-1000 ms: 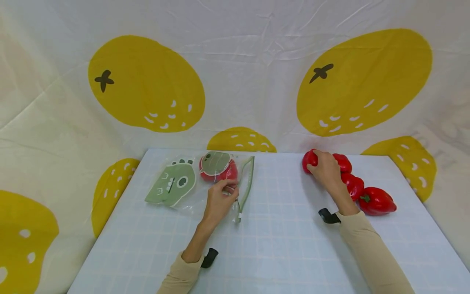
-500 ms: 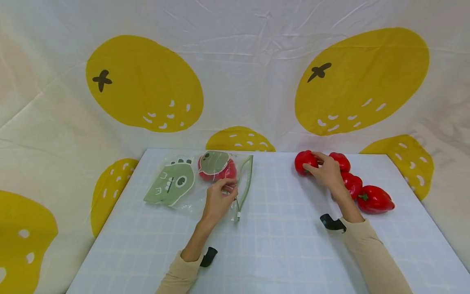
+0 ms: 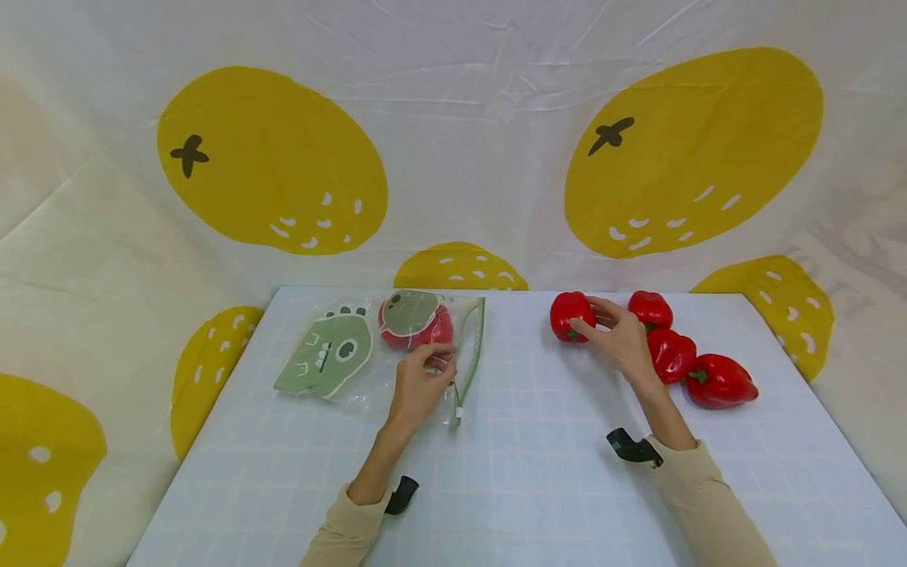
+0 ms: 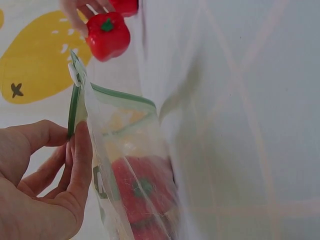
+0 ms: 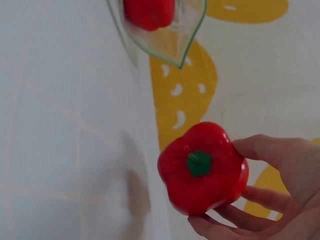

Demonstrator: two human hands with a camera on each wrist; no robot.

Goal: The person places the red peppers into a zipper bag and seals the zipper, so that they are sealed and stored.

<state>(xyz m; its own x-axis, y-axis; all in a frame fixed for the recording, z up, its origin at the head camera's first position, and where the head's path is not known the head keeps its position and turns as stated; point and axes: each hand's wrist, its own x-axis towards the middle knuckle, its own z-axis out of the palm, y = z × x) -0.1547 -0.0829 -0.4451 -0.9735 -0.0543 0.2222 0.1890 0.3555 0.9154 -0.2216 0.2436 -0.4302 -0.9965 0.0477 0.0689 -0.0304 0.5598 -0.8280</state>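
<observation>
My left hand (image 3: 420, 386) pinches the green-edged mouth of a clear zip bag (image 4: 127, 117) and holds it parted. Printed on the bag is a green one-eyed monster (image 3: 333, 354). Inside it lies a red bell pepper (image 4: 145, 187), partly covered by the print in the head view. Over the back of the table, my right hand (image 3: 620, 335) grips another red bell pepper (image 5: 202, 167) between thumb and fingers. Its green stem faces the right wrist camera. The bag's opening faces toward that pepper.
To the right of my right hand, several red peppers sit close together, a squat one (image 3: 649, 309), another (image 3: 671, 354) and a longer pointed one (image 3: 721, 381). A pale checked cloth (image 3: 524, 472) covers the table. Behind it hangs a white curtain (image 3: 482, 157) with yellow fruit prints.
My right hand has carried the red bell pepper leftward, away from the other peppers and toward the bag. My left hand keeps its pinch on the bag's edge.
</observation>
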